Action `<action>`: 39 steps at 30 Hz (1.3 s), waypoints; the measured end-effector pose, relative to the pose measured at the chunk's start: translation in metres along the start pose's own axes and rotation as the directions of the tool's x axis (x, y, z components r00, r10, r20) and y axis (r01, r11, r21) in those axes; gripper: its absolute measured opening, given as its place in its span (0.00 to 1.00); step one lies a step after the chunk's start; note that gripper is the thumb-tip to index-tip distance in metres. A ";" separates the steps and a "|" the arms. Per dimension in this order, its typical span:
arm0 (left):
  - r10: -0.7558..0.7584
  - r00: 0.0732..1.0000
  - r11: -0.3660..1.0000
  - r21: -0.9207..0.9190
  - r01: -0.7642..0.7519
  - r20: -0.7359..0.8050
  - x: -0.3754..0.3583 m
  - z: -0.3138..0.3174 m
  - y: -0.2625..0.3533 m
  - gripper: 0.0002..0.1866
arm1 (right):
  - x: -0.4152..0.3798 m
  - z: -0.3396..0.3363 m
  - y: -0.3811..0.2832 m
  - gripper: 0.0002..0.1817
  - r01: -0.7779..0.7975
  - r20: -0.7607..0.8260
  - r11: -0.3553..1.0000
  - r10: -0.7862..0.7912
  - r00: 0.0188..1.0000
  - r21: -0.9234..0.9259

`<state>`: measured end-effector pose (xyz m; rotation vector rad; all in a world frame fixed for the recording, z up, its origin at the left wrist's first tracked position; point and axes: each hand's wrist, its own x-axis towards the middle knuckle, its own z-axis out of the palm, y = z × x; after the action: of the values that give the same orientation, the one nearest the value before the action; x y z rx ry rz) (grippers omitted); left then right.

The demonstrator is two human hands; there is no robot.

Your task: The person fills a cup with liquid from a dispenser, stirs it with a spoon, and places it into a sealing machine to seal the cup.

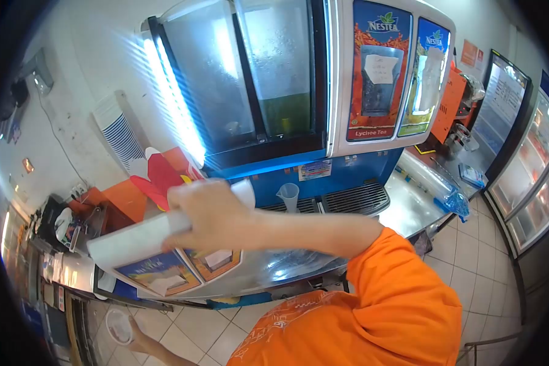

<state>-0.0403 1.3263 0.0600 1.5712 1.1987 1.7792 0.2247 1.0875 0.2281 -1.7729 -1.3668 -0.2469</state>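
The right hand (pixel 210 216) is up at counter height, fingers curled tight around a white roll (pixel 158 235) that pokes out leftward, right in front of the drink machine (pixel 274 97). Its front panels read "Nestea", and one says "Lychee Tea" (the other flavour label is too small to read). The left hand (pixel 134 338) is low near the floor, fingers wrapped around the rim of a clear plastic cup (pixel 119 326). A small measuring jug (pixel 288 196) sits on the drip tray (pixel 354 198). A stack of cups (pixel 119 134) leans on the wall.
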 end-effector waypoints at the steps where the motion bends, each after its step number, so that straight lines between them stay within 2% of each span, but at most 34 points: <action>1: -0.001 1.000 1.000 0.008 0.001 -0.010 0.001 -0.008 0.000 0.36 | -0.008 0.022 0.006 0.26 0.018 -0.003 0.999 -0.018 1.000 0.042; 4: 0.016 0.998 1.000 0.012 -0.015 -0.057 0.004 -0.027 -0.005 0.35 | -0.034 0.088 0.016 0.22 0.110 -0.024 0.991 -0.109 0.994 0.069; 6: -0.107 0.994 0.994 -0.022 0.107 0.018 -0.001 -0.030 -0.011 0.35 | -0.051 0.131 0.027 0.20 0.172 -0.054 0.980 -0.167 0.984 0.101; 8: -0.110 0.993 0.991 -0.069 0.113 0.051 -0.015 -0.023 0.003 0.35 | -0.069 0.167 0.040 0.17 0.301 0.052 0.952 -0.304 0.951 0.049; 10: -0.118 0.989 0.985 -0.115 0.127 0.087 -0.031 -0.008 0.018 0.34 | -0.089 0.197 0.056 0.16 0.324 0.076 0.946 -0.324 0.943 0.017; 11: -0.106 0.980 0.973 -0.187 0.137 0.166 -0.039 0.000 0.023 0.35 | -0.096 0.205 0.061 0.16 0.341 0.100 0.940 -0.338 0.936 -0.020; 12: -0.090 0.965 0.954 -0.257 0.154 0.245 -0.047 0.008 0.027 0.35 | -0.102 0.204 0.066 0.16 0.308 0.208 0.949 -0.289 0.934 -0.062; 13: -0.071 0.952 0.937 -0.306 0.166 0.299 -0.054 0.016 0.030 0.36 | -0.110 0.207 0.071 0.16 0.306 0.212 0.951 -0.288 0.934 -0.054; 16: -0.050 0.923 0.935 -0.307 0.178 0.382 -0.075 0.044 0.041 0.39 | -0.132 0.209 0.089 0.12 0.125 0.183 0.984 -0.147 0.972 0.125; 18: -0.052 0.848 0.908 -0.329 0.260 0.527 -0.093 0.059 0.051 0.42 | -0.147 0.185 0.099 0.12 0.077 0.163 0.988 -0.099 0.982 0.135; 19: -0.063 0.847 0.911 -0.317 0.265 0.529 -0.103 0.066 0.060 0.42 | -0.156 0.169 0.105 0.12 0.039 0.137 0.990 -0.058 0.989 0.137; 21: -0.017 0.715 0.877 -0.333 0.347 0.699 -0.123 0.083 0.080 0.44 | -0.177 0.130 0.119 0.12 -0.106 0.138 0.981 0.084 0.987 0.163; 23: -0.037 0.605 0.840 -0.302 0.450 0.796 -0.144 0.100 0.097 0.46 | -0.205 0.095 0.136 0.12 -0.264 0.030 0.962 0.263 0.964 0.066; 25: 0.102 0.532 0.867 -0.338 0.366 0.840 -0.167 0.122 0.091 0.45 | -0.219 0.062 0.159 0.17 -0.409 0.021 0.911 0.408 0.913 0.058; 26: 0.134 0.484 0.856 -0.347 0.384 0.865 -0.178 0.133 0.095 0.45 | -0.218 0.053 0.168 0.17 -0.409 0.034 0.911 0.408 0.913 0.054; 27: 0.166 0.432 0.844 -0.355 0.403 0.886 -0.189 0.142 0.102 0.46 | -0.218 0.045 0.176 0.22 -0.485 -0.098 0.874 0.486 0.869 0.035; 28: 0.154 0.434 0.843 -0.347 0.411 0.888 -0.198 0.149 0.110 0.46 | -0.217 0.039 0.184 0.26 -0.560 -0.230 0.828 0.551 0.803 0.028; 29: 0.183 0.398 0.853 -0.346 0.390 0.899 -0.207 0.156 0.118 0.46 | -0.212 0.036 0.192 0.26 -0.563 -0.221 0.826 0.554 0.803 0.024; 30: 0.215 0.363 0.861 -0.351 0.368 0.907 -0.215 0.163 0.126 0.47 | -0.204 0.036 0.201 0.31 -0.576 -0.312 0.817 0.552 0.773 0.018; 31: 0.212 0.366 0.859 -0.352 0.373 0.906 -0.223 0.169 0.135 0.47 | -0.198 0.038 0.209 0.35 -0.588 -0.400 0.809 0.543 0.738 0.014; 32: 0.192 0.312 0.815 -0.328 0.477 0.930 -0.231 0.174 0.144 0.47 | -0.194 0.045 0.217 0.35 -0.587 -0.396 0.810 0.541 0.742 0.008; 33: 0.178 0.258 0.760 -0.299 0.576 0.950 -0.236 0.177 0.150 0.48 | -0.190 0.053 0.227 0.35 -0.520 -0.431 0.846 0.514 0.741 0.115; 34: 0.242 0.263 0.764 -0.350 0.542 0.934 -0.247 0.189 0.141 0.48 | -0.187 0.061 0.241 0.35 -0.438 -0.467 0.873 0.485 0.739 0.215; 35: 0.241 0.277 0.756 -0.359 0.547 0.930 -0.251 0.192 0.147 0.48 | -0.182 0.065 0.244 0.29 -0.426 -0.418 0.853 0.519 0.745 0.301; 37: 0.279 0.296 0.747 -0.400 0.531 0.914 -0.256 0.200 0.161 0.48 | -0.186 0.063 0.248 0.23 -0.352 -0.407 0.879 0.463 0.787 0.320; 38: 0.283 0.279 0.737 -0.395 0.549 0.918 -0.261 0.208 0.160 0.49 | -0.191 0.063 0.249 0.23 -0.347 -0.407 0.881 0.459 0.790 0.320; 39: 0.287 0.280 0.737 -0.398 0.546 0.916 -0.265 0.214 0.160 0.49 | -0.198 0.064 0.249 0.21 -0.362 -0.444 0.869 0.486 0.753 0.336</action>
<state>0.2546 1.0938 0.0434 1.5072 -0.0077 0.5786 0.3435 0.9889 -0.0567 -1.6107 -0.5522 -0.2742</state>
